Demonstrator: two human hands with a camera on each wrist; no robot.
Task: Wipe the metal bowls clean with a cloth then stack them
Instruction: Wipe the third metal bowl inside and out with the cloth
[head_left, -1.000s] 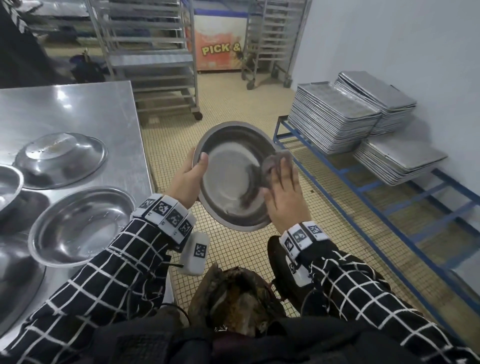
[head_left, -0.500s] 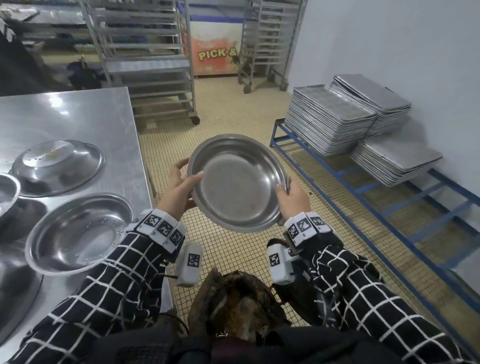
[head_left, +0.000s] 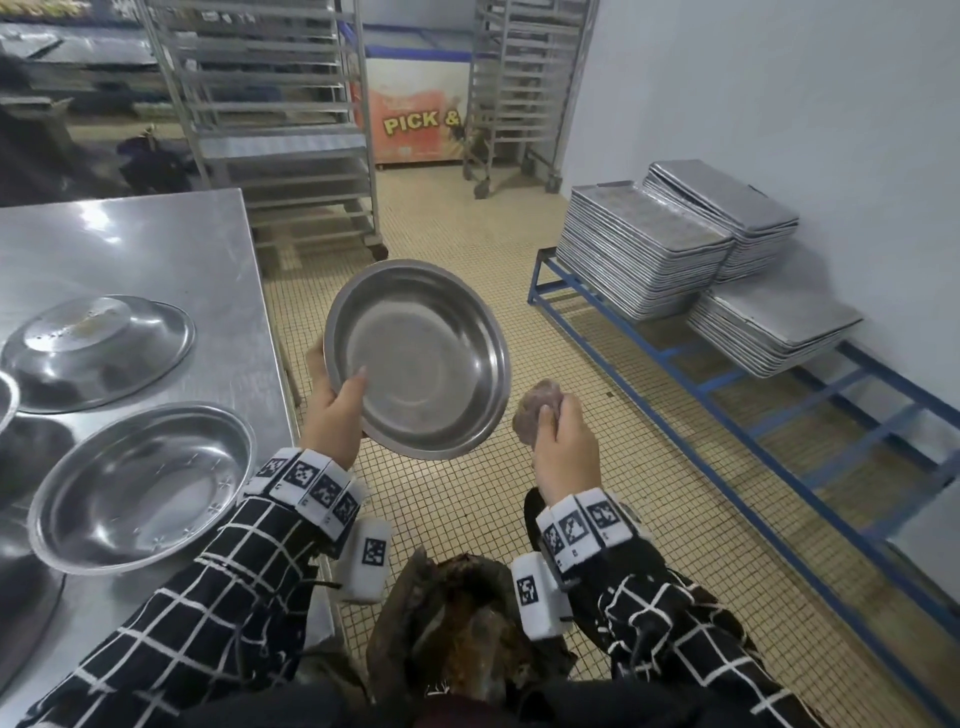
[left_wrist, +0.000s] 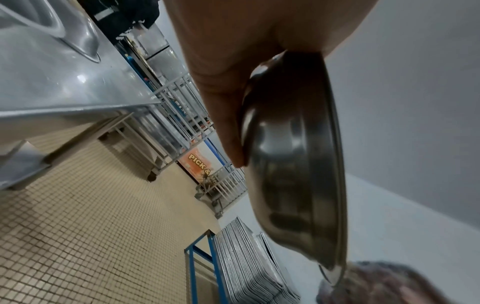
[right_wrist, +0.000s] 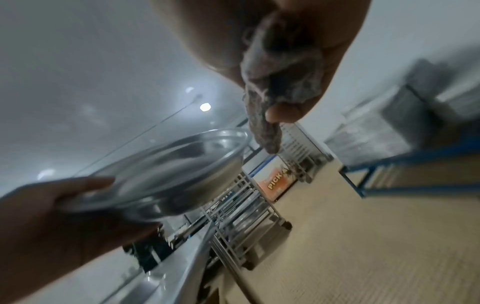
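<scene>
Since the earlier frame the right hand (head_left: 563, 441) had come off the bowl's rim and drawn back, its grip bunched around the cloth (head_left: 535, 410), which now sat just right of the bowl (head_left: 421, 358) and apart from it. The left hand (head_left: 332, 410) alone held the bowl over the tiled floor, its grip pinching the near-left rim with the thumb (head_left: 356, 382) inside and the fingers (left_wrist: 221, 115) behind the underside. The bowl was tilted, its hollow facing the person. Left of that grip, on the counter (head_left: 156, 249), an upright bowl (head_left: 145, 486) lay nearest and an upturned bowl (head_left: 98, 351) beyond it.
</scene>
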